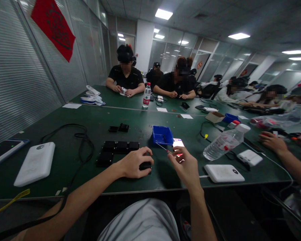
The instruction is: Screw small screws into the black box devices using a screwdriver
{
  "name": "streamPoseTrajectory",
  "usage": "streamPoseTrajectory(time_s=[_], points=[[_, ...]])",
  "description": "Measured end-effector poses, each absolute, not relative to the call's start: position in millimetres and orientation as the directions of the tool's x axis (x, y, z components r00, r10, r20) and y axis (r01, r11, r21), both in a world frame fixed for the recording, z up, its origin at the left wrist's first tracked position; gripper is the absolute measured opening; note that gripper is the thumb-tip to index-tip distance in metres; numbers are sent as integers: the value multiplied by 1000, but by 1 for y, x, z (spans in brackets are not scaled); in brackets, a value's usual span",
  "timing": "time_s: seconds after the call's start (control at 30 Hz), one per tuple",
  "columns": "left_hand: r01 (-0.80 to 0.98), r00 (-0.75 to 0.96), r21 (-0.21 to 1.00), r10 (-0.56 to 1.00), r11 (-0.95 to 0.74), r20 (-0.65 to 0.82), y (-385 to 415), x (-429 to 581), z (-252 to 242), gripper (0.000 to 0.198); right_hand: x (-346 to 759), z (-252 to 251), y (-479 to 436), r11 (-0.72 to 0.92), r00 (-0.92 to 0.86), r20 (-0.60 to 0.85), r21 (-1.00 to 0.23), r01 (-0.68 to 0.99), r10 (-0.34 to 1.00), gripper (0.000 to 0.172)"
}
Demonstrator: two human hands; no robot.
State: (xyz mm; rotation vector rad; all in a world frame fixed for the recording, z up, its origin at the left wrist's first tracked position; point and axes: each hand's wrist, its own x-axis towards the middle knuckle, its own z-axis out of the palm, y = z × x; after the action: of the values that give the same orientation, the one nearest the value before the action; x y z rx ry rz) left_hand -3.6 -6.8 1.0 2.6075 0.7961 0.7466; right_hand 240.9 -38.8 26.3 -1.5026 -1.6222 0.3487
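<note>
Left hand (137, 162): fingers and thumb were closed around a black block (145, 166) at the near part of the green table (72, 170); the fingers covered much of it.
Right hand (185, 164): thumb and fingertips were pinched together on a thin-shafted tool (163, 147), probably a screwdriver, its grip end mostly hidden by the fingers.
Tool tip: it pointed away from the person, at the near side of the blue tray (162, 135); whether it touched the wall could not be told.
Blue tray: it stood beyond the two hands, with small dark bits inside, too small to name.
Black block's place: it sat under the left palm, just right of a cluster of similar black blocks (115, 147); two loose black pieces (119, 128) lay farther off.
Step in hand: judging by the pose, the block was being steadied while the tool worked at the tray.
Next move: working on the block would have called for a firm left hold and the tip brought clear of the rim.
Around the right hand: a lit phone (178, 142) lay just behind it, and a white power bank (224, 173) to its right.
</note>
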Motion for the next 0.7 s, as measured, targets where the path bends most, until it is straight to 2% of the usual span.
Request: streamPoseTrajectory(time_s=[0.13,0.27,0.43,0.6,0.7], points=[[433,714,440,597,-787,365,-7,-3,1,19,235,37,-49,349,231,535,-764,542,813,36],[407,717,460,588,-789,374,-7,-2,1,17,227,43,-59,463,204,620,-731,501,758,36],[395,719,482,590,-782,367,-9,-1,2,13,220,35,-59,509,100,613,-726,462,784,29],[396,731,479,584,-784,352,-9,0,2,10,212,19,-50,507,36,569,-759,409,822,34],[392,731,479,582,-785,355,-8,0,1,9,207,14,-48,532,-24,578,-733,425,816,36]])
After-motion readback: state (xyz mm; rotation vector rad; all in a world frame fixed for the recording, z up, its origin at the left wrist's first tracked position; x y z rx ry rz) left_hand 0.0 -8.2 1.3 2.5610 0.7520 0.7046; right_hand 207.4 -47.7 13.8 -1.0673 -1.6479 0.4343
